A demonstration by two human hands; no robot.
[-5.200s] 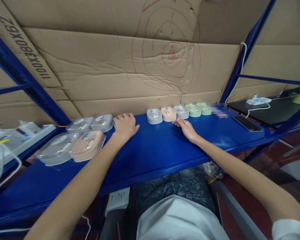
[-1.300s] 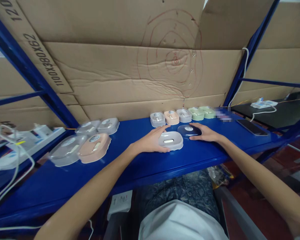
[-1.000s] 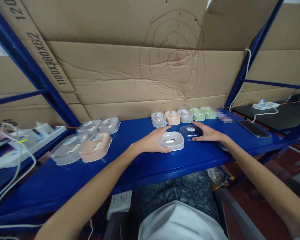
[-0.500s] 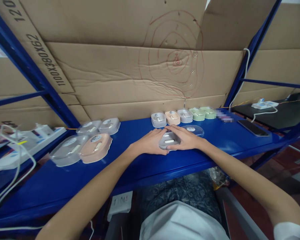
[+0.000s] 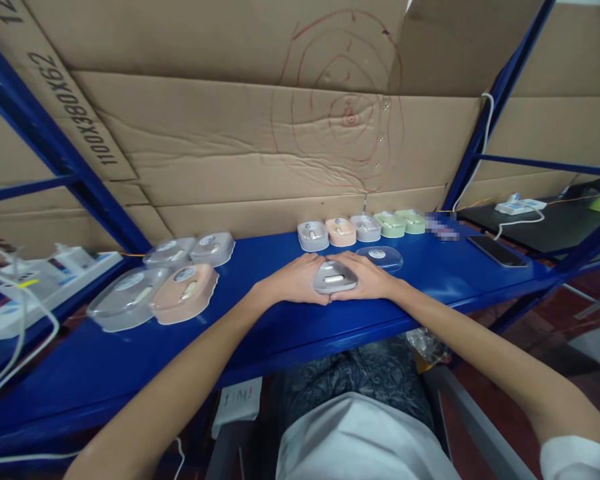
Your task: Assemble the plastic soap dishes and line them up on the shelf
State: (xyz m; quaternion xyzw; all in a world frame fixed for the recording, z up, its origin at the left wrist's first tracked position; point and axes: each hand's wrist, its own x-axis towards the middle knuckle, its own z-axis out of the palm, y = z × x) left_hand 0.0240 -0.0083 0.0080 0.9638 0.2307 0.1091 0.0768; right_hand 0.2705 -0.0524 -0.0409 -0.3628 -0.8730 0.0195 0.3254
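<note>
Both of my hands wrap round a small grey plastic box (image 5: 336,272) with rounded sides and a white oblong piece on it. My left hand (image 5: 300,279) closes on its left side, and my right hand (image 5: 367,275) closes on its right. My fingers cover its edges, and the thumbs almost meet at the near side. Just behind my right hand a clear lid (image 5: 387,260) with a round label lies flat on the blue shelf (image 5: 270,333). Whether the grey box touches the shelf, I cannot tell.
A row of small lidded boxes (image 5: 341,231) in grey, peach and green stands along the cardboard back (image 5: 205,147). Larger boxes (image 5: 184,293), clear, grey and peach, sit at left. A phone (image 5: 497,251) lies at right. Power strips (image 5: 521,206) and white cables flank the shelf.
My fingers have drawn back from over the top of the grey box, and more of it shows between my hands. The whole view has shifted slightly.
</note>
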